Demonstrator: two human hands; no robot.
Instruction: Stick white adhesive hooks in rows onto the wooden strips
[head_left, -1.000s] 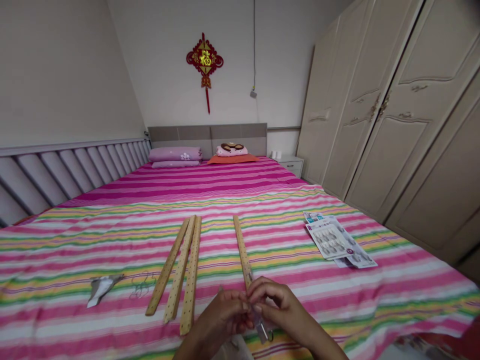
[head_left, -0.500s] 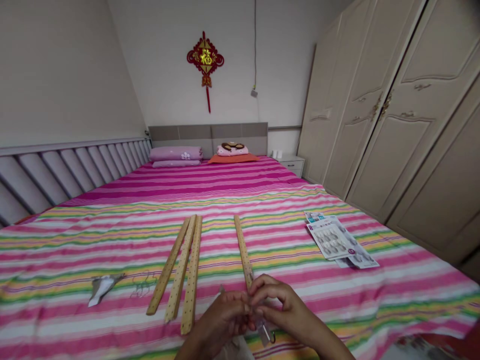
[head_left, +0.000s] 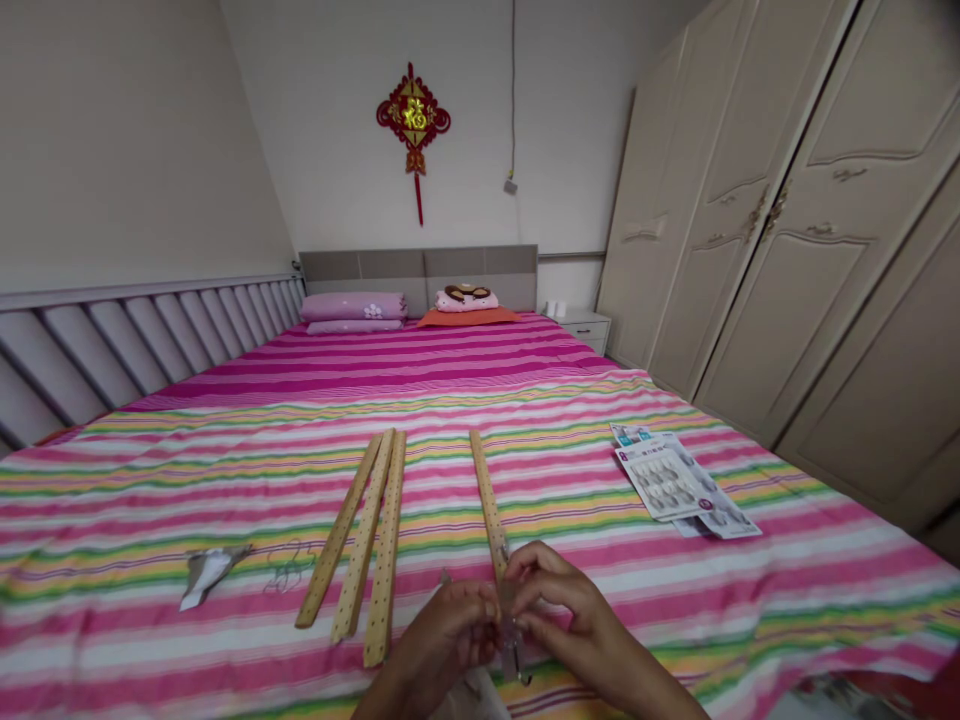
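Note:
My left hand (head_left: pixel 448 633) and my right hand (head_left: pixel 568 615) meet at the near edge of the bed, fingers pinched together on a small clear plastic packet with a metal hook (head_left: pixel 514 647). They sit at the near end of a single perforated wooden strip (head_left: pixel 486 500) that lies lengthwise on the striped bedspread (head_left: pixel 225 470). Three more wooden strips (head_left: pixel 364 545) lie side by side just left of my left hand.
A crumpled silver wrapper (head_left: pixel 204 572) and a thin wire tangle (head_left: pixel 289 572) lie at the left. Packets of small parts (head_left: pixel 675 485) rest at the right. Pillows (head_left: pixel 352 308) sit by the headboard, a wardrobe (head_left: pixel 787 220) stands along the right.
Both hands stay together on the small packet and have shifted slightly; the packet has moved a little up between the fingers. The view has drifted slightly.

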